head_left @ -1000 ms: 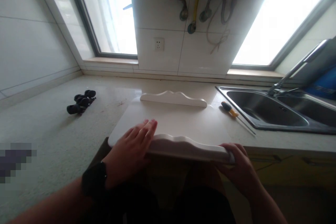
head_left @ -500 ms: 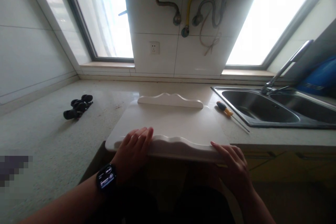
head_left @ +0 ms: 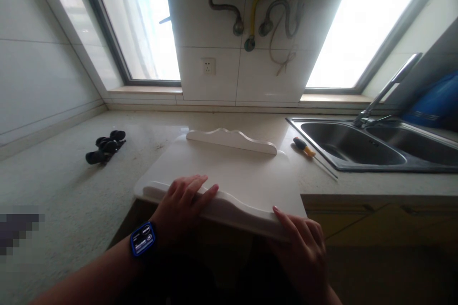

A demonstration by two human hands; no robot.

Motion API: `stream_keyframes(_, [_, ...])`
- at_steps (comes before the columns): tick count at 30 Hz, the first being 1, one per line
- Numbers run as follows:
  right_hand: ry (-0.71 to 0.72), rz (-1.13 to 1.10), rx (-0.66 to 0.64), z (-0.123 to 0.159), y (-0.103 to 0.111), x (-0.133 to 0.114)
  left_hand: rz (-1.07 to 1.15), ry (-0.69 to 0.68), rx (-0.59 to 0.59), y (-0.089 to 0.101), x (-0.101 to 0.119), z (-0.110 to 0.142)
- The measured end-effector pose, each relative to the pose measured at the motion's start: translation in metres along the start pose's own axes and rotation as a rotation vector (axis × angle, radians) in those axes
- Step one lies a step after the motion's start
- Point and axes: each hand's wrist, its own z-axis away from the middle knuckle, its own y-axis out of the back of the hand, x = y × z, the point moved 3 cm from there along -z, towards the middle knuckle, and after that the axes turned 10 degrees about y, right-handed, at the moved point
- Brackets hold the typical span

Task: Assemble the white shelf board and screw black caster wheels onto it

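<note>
A white board with a scalloped rail along its near and far edges lies on the countertop, its near part hanging over a gap in the counter. My left hand, a smartwatch on its wrist, lies over the near rail with fingers stretched flat. My right hand holds the near right corner of the board, fingers laid on the rail and thumb hidden beneath.
A yellow-handled screwdriver lies right of the board, beside a steel double sink with a tap. A cluster of small black parts sits at the left. Hoses and a wall socket are on the tiled wall between two windows.
The board has turned slightly, its near left corner swinging left and its right end coming toward me. My right hand has gone from gripping the corner to lying over it.
</note>
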Motion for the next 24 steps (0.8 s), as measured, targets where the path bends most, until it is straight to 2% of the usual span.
stream_keyframes(3, [0.000, 0.038, -0.031, -0.004, -0.001, -0.004, 0.024, 0.001, -0.060, -0.001, -0.004, 0.001])
stream_keyframes(7, [0.006, 0.068, -0.067, -0.007, -0.001, -0.005, 0.042, 0.020, -0.072, -0.001, -0.005, -0.001])
stream_keyframes(11, [0.015, -0.128, -0.141, -0.008, 0.011, 0.008, 0.053, 0.001, -0.057, 0.001, -0.005, -0.003])
stream_keyframes(14, [-0.133, -0.373, -0.138, -0.008, 0.025, 0.037, 0.052, -0.021, -0.074, 0.001, -0.006, -0.004])
stream_keyframes(17, [-0.269, -0.436, -0.088, -0.009, 0.028, 0.076, 0.058, -0.022, -0.123, 0.005, -0.012, -0.006])
stream_keyframes(21, [-0.395, -0.488, -0.015, -0.008, 0.012, 0.121, 0.094, -0.027, -0.153, 0.020, -0.027, -0.012])
stream_keyframes(24, [-0.398, -0.472, -0.063, -0.014, -0.002, 0.138, 0.120, -0.026, -0.203, 0.035, -0.042, -0.019])
